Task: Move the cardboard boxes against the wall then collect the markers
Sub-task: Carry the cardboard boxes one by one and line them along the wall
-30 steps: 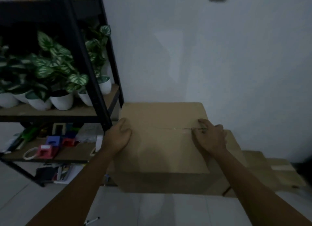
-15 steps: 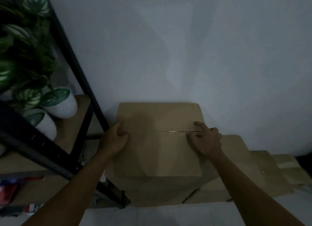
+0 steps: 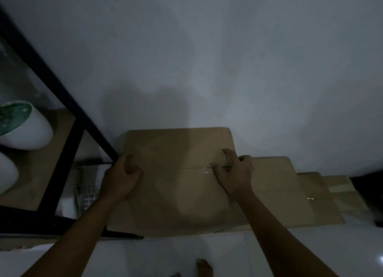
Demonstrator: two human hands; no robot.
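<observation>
Against the wall (image 3: 207, 59), the top box (image 3: 178, 173) sits with its far edge touching or just short of the white surface; the dim light leaves that gap hard to judge. Both hands are on its lid. The left hand (image 3: 120, 179) wraps the box's left edge beside the black shelf post (image 3: 62, 102), fingers curled over the corner. The right hand (image 3: 234, 173) presses down near the taped seam on the box's right side, fingers bent and spread, touching the cardboard rather than closing round anything. The box lies directly ahead of both hands, its long axis running along the wall, and each hand is about equally near its own side. Lower boxes (image 3: 290, 193) step off to the right of the top box, also along the wall. No markers show anywhere in view, so collecting them looks like a step not yet begun. A white pot (image 3: 27, 129) stands on the shelf left of the box, partly cut off.
</observation>
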